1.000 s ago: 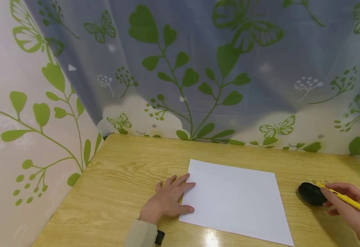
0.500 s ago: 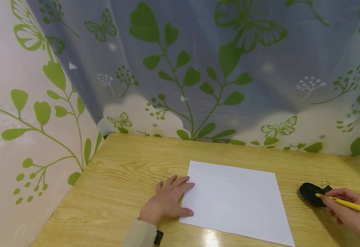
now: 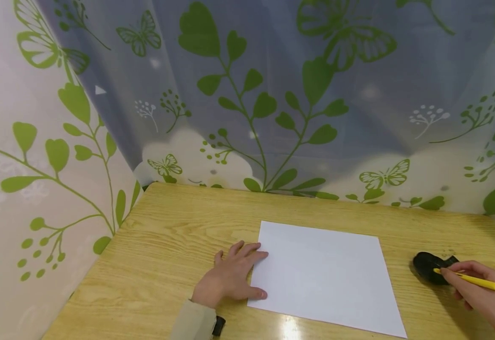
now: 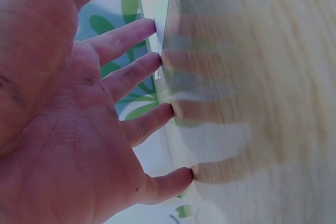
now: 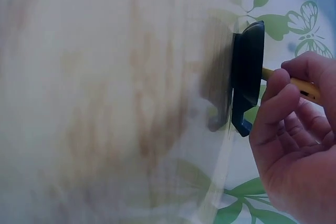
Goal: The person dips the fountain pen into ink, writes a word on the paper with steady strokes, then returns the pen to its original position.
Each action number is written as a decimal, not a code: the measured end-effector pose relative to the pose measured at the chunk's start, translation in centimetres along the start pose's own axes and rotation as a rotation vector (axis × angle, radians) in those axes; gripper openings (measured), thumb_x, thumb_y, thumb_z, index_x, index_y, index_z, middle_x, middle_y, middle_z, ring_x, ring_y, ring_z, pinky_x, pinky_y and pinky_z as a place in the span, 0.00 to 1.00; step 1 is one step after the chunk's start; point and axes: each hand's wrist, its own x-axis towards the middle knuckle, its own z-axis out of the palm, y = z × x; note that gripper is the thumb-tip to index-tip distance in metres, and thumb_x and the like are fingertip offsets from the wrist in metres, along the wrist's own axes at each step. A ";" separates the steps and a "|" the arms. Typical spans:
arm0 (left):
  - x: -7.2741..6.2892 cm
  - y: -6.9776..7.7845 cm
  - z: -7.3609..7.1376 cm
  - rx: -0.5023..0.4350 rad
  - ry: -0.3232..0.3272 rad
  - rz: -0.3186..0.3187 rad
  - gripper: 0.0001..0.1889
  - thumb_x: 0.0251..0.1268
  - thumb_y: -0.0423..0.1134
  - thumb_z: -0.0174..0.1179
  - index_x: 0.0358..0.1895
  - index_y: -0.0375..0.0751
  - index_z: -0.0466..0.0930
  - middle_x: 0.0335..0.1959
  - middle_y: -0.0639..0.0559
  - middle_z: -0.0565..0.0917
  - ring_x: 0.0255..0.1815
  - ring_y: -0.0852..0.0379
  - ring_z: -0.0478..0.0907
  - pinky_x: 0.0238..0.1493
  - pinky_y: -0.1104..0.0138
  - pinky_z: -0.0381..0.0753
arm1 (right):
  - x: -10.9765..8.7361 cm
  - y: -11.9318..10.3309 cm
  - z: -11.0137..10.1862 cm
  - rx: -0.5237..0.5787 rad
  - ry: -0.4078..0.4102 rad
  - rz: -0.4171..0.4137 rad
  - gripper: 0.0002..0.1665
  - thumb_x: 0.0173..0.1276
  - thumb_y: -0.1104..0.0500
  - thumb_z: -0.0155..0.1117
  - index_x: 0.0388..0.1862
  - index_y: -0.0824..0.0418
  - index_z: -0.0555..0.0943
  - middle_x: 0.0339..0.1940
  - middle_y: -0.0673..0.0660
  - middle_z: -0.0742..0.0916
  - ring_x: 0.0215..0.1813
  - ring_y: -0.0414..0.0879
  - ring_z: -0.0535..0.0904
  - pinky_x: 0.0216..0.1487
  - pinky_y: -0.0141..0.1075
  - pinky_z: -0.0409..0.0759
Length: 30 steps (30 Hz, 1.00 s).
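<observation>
In the head view, a blank white sheet of paper (image 3: 323, 278) lies on the wooden table. My left hand (image 3: 228, 278) rests at its left edge with fingers spread, thumb and index finger on the sheet. The left wrist view shows several straight fingertips of the hand (image 4: 79, 114) touching down at the paper's edge and the tabletop. To the right, my right hand (image 3: 485, 293) pinches a slim yellow pen-shaped stick (image 3: 476, 280). Its front end is over a black, dish-like object (image 3: 427, 267) with a short handle. In the right wrist view, that dish (image 5: 248, 66) hides the stick's tip.
The wooden table (image 3: 166, 226) extends around the paper. Printed curtains with green leaves and butterflies hang along its back (image 3: 247, 94) and left side (image 3: 52, 156). Small dark specks (image 3: 448, 252) mark the tabletop behind the dish.
My right hand has lowered and shifted the yellow stick, so its front end has gone from the dish's far side to over the dish. The left hand stays on the paper's edge.
</observation>
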 end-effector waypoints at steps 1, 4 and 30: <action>0.0 0.0 0.0 0.000 -0.001 0.000 0.44 0.57 0.60 0.73 0.77 0.58 0.66 0.82 0.56 0.59 0.83 0.38 0.51 0.70 0.26 0.54 | 0.0 0.0 0.0 0.000 -0.002 0.000 0.26 0.80 0.47 0.55 0.51 0.71 0.77 0.23 0.51 0.85 0.23 0.46 0.78 0.22 0.39 0.78; 0.1 0.0 -0.1 -0.002 -0.004 0.000 0.43 0.57 0.59 0.73 0.77 0.58 0.66 0.82 0.56 0.59 0.83 0.38 0.51 0.70 0.26 0.53 | 0.0 -0.1 -0.1 0.008 0.013 0.001 0.26 0.80 0.47 0.55 0.51 0.71 0.77 0.23 0.50 0.85 0.22 0.46 0.78 0.22 0.40 0.78; 0.2 -0.1 -0.1 -0.008 -0.008 -0.013 0.46 0.52 0.61 0.76 0.76 0.59 0.66 0.83 0.57 0.58 0.83 0.39 0.50 0.69 0.25 0.53 | -1.4 -2.0 0.5 0.154 0.153 -0.173 0.17 0.78 0.49 0.61 0.56 0.58 0.77 0.35 0.21 0.78 0.29 0.33 0.83 0.25 0.37 0.83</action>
